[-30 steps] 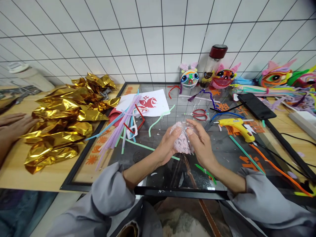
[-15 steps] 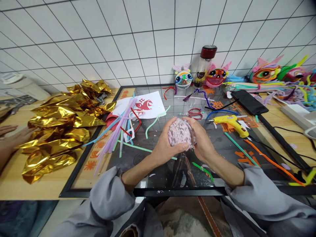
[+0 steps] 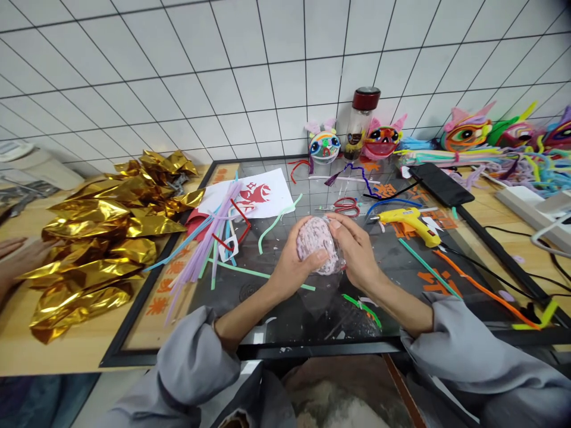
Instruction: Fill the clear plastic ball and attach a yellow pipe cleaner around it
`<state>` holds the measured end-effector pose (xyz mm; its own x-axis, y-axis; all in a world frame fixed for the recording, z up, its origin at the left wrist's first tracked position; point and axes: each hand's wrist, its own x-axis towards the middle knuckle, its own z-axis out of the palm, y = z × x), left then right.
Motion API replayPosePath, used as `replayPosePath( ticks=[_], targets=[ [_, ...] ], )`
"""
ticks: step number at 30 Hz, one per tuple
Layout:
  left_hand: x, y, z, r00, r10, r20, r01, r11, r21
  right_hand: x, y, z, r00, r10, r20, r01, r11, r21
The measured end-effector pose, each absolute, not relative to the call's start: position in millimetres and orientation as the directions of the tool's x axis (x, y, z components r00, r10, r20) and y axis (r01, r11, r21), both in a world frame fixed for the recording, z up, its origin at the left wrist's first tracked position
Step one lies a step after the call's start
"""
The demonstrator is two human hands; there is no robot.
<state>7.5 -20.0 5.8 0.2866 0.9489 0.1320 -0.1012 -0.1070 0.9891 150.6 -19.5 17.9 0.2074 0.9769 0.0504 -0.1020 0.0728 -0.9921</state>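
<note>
A round pale pink and white ball [image 3: 317,242] with a clear, shiny layer at its right side is held over the dark glass board. My left hand [image 3: 297,264] wraps its left side, the thumb lying across the front. On the right side, my right hand [image 3: 354,244] has its fingers pressed at the ball's upper right edge. Red-handled scissors [image 3: 347,207] lie just behind the hands. To the right rests a yellow glue gun [image 3: 413,224]. A bundle of lilac and blue pipe cleaners [image 3: 214,229] lies left of my hands.
Gold foil [image 3: 102,232] covers the left side, beside another person's hand [image 3: 18,258]. Along the wall stand a bottle [image 3: 360,122] and decorated masks [image 3: 325,142]. A black phone [image 3: 439,183] and power strip [image 3: 533,211] sit right.
The ball is turned slightly, showing more of its pink and white surface. My right fingers have moved closer together at its upper edge. The camera view has shifted a little.
</note>
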Motion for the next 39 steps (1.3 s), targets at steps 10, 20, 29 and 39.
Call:
replayPosePath(
  ticks=[10,20,29,39],
  targets=[
    [9.4,-23.0,4.6,0.238,0.964,0.117,-0.071,-0.103,0.992,153.5,-16.5,6.1,0.164,0.981,0.105,-0.027,0.111,-0.993],
    [3.6,-16.7,7.3,0.257,0.961,0.101,-0.074,-0.084,0.994,159.1,-18.1,11.4,0.031,0.999,0.037,-0.165,0.042,-0.985],
    [0.7,-15.7,-1.7,0.439,0.894,0.088,-0.133,-0.032,0.991,173.0,-17.5,-4.1,0.065,0.897,0.437,0.070,0.433,-0.899],
    [-2.5,-13.4,2.6,0.330,0.915,0.232,0.055,-0.265,0.963,175.8,-19.5,6.9,0.170,0.831,0.530,0.207,0.496,-0.843]
  ],
)
